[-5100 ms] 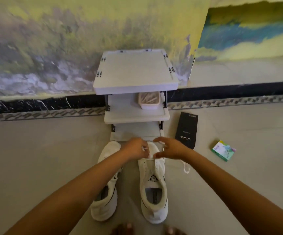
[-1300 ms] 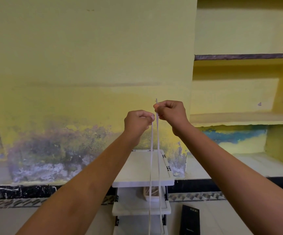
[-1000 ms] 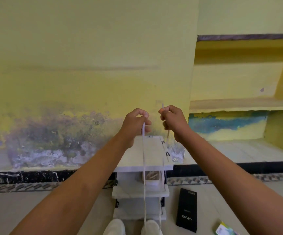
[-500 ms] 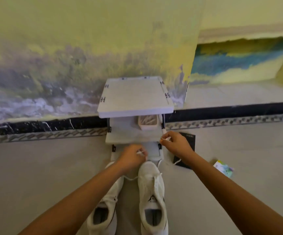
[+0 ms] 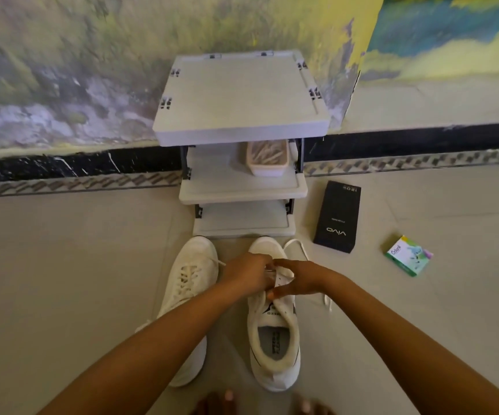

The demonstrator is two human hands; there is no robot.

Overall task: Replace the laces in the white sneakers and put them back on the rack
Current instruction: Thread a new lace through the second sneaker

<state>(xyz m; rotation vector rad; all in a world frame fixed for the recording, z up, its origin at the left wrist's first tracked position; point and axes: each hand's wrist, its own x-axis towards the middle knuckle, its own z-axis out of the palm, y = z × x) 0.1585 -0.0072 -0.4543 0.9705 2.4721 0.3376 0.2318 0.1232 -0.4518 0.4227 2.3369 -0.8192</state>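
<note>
Step in hand: threading the lace (image 5: 295,244) through the second sneaker (image 5: 274,339). It is approx. early to mid lacing, since most of the throat towards the tongue looks bare. The first sneaker (image 5: 189,283), at its 9 o'clock, already shows a full criss-cross.

Both hands meet over the forefoot. The left hand (image 5: 246,274) has its grip pressed together, pinching the lace at the eyelets. The right hand (image 5: 299,280) has thumb and forefinger curled in a C over the throat; whether it pinches lace or just braces the upper, can't tell.

Slack lies loose on the floor (image 5: 62,295) – a loop at 1 o'clock of the toe, a free end at 3 o'clock.

The sneaker sits flat on the floor, directly at 6 o'clock of the rack (image 5: 242,94), toe nearly touching the bottom shelf. Long axis runs 12–6: toe to 12, heel opening to 6, towards the person.

Next move prob. needs a free tip fed through the next eyelet pair, ends pulled even – w/o dragging the shoe – then on up to the tongue.
</note>
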